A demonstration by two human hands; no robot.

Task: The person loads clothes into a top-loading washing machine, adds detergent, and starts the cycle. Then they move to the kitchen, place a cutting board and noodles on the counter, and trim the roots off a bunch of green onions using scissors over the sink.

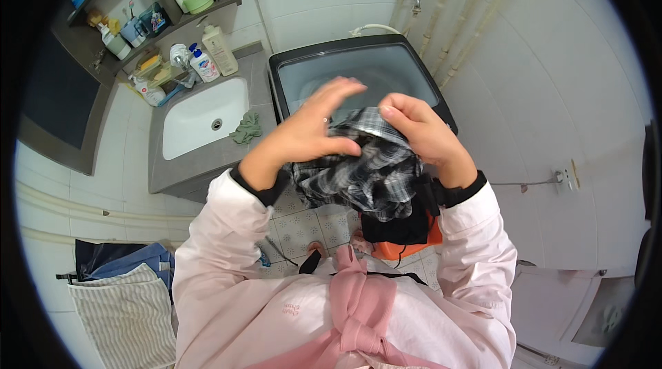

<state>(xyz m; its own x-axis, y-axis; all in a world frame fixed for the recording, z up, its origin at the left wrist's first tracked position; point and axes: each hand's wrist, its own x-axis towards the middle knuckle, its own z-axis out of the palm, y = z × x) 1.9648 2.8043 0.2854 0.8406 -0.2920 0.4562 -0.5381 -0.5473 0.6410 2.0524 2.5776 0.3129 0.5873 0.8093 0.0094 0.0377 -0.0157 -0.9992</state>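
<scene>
A black, grey and white plaid garment, probably a shirt, hangs bunched in front of me. My right hand pinches its upper edge between thumb and fingers. Over its left side, my left hand is spread, thumb and fingers apart, slightly blurred. Whether the left thumb touches the cloth is hard to tell. Behind both hands stands a top-loading washing machine with a dark frame and a see-through lid. Below the garment, black clothing lies in an orange basin on the floor, partly hidden.
A white sink is set in a grey counter at left, with a green cloth on its edge. Pump bottles stand behind it. Pipes run up the right wall. Towels hang at lower left.
</scene>
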